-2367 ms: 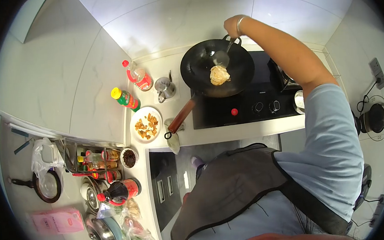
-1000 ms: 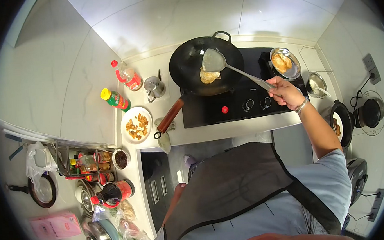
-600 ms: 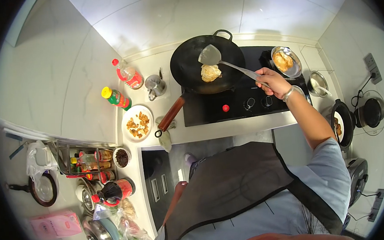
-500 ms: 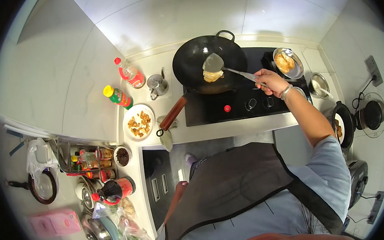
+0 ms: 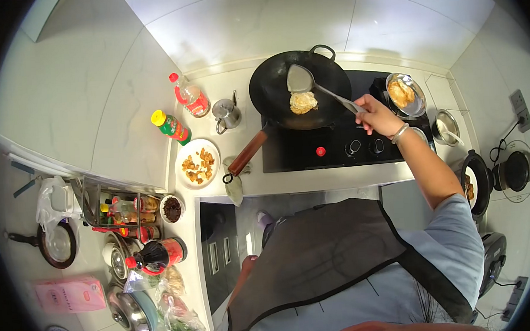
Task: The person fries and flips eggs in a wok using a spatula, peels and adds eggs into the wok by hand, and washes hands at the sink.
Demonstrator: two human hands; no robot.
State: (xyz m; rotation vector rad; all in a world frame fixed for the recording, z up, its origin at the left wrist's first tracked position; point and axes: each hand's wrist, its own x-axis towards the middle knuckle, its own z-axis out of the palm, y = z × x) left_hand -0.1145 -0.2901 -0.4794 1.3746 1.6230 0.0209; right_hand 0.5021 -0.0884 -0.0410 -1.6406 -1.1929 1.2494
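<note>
My right hand (image 5: 378, 116) is closed around the handle of a metal wok spatula (image 5: 300, 78). The spatula's blade is inside the black wok (image 5: 267, 95), just behind a fried egg (image 5: 303, 102) that lies in the wok's lower part. The wok sits on the black cooktop (image 5: 301, 154), its wooden handle pointing toward the front left. My left hand (image 5: 250, 262) hangs low beside the apron, mostly hidden, so its fingers do not show clearly.
Right of the wok stands a metal dish (image 5: 418, 103) with fried egg, and a small pot (image 5: 442, 129). On the left are a plate of browned pieces (image 5: 184, 176), a metal oil pot (image 5: 228, 114), sauce bottles (image 5: 171, 127) and a bowl of dark bits (image 5: 171, 210).
The spatula blade has come off the egg and now rests behind it, so more of the egg shows. The whole view has shifted slightly.
</note>
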